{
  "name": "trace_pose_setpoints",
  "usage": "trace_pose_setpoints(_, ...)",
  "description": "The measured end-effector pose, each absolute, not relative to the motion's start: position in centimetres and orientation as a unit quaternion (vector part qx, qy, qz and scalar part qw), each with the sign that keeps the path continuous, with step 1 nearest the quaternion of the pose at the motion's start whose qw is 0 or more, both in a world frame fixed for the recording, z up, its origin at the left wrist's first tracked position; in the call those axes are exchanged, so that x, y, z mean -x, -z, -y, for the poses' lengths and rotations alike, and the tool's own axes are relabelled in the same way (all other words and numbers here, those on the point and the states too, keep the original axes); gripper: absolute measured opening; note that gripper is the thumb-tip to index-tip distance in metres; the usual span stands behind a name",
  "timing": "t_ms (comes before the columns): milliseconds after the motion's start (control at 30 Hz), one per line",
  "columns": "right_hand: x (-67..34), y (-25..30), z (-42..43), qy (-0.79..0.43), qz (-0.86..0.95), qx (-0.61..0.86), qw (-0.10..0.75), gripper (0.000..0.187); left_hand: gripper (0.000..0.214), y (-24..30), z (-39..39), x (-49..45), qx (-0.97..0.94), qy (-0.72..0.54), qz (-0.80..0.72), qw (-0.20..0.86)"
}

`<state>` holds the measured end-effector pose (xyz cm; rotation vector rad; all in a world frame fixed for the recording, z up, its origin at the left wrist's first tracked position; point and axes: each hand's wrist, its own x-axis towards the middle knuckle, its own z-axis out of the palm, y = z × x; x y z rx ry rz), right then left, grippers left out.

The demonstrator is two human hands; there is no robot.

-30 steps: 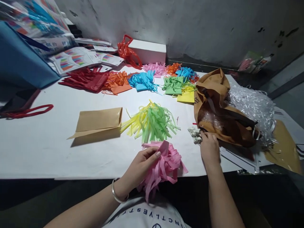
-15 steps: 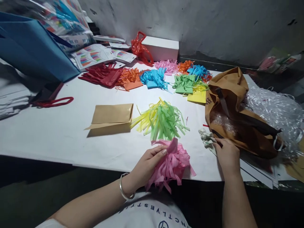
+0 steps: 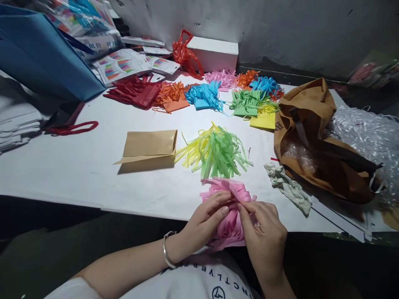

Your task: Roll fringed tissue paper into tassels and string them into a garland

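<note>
A pink tissue-paper tassel is held at the table's front edge, close to my body. My left hand grips it from the left, thumb and fingers closed on the paper. From the right, my right hand pinches the same tassel near its top between thumb and forefinger. Just beyond lie a fanned green tassel and a yellow tassel, overlapping each other. A crumpled pale cloth or tissue lies to the right of my right hand, touched by neither hand.
A folded brown paper piece lies left of the tassels. Bundles of coloured tassels, such as a blue one, line the back. A brown bag stands at right beside clear plastic strands. A blue bag is at far left.
My right hand has left the crumpled pale piece on the table and moved left to the pink tassel. Both hands now hold that tassel. The view has shifted slightly.
</note>
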<state>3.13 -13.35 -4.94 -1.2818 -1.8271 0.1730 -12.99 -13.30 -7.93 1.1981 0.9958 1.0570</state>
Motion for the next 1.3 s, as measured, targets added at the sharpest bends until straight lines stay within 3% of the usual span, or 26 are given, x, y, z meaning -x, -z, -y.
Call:
trace_pose_setpoints(400, -2.9, 6.3, 14.0, -0.242, 0.667, 0.535, 0.459, 0.026, 0.029, 6.6, 12.6, 12.7, -0.479, -0.446, -0.395, 0.645)
trace_pose_setpoints(633, -4.0, 6.2, 13.4, -0.441, 0.603, 0.512, 0.425, 0.026, 0.027, 7.1, 12.2, 12.6, -0.419, -0.441, -0.402, 0.684)
trace_pose_setpoints(700, -4.2, 5.9, 13.3, -0.382, 0.621, 0.521, 0.443, 0.022, 0.026, 7.4, 12.2, 12.6, -0.377, -0.438, -0.395, 0.714)
trace_pose_setpoints(767, -4.2, 5.8, 13.5, -0.244, 0.666, 0.525, 0.469, 0.013, 0.027, 7.5, 12.3, 12.5, -0.341, -0.437, -0.387, 0.737)
trace_pose_setpoints(900, -4.1, 5.9, 14.2, -0.078, 0.763, 0.473, 0.433, 0.027, 0.024, 7.3, 12.4, 12.2, -0.306, -0.443, -0.368, 0.758)
trace_pose_setpoints(1300, -4.4, 5.4, 14.7, -0.157, 0.755, 0.474, 0.426, 0.019, 0.018, 7.0, 12.4, 12.3, -0.336, -0.444, -0.368, 0.744)
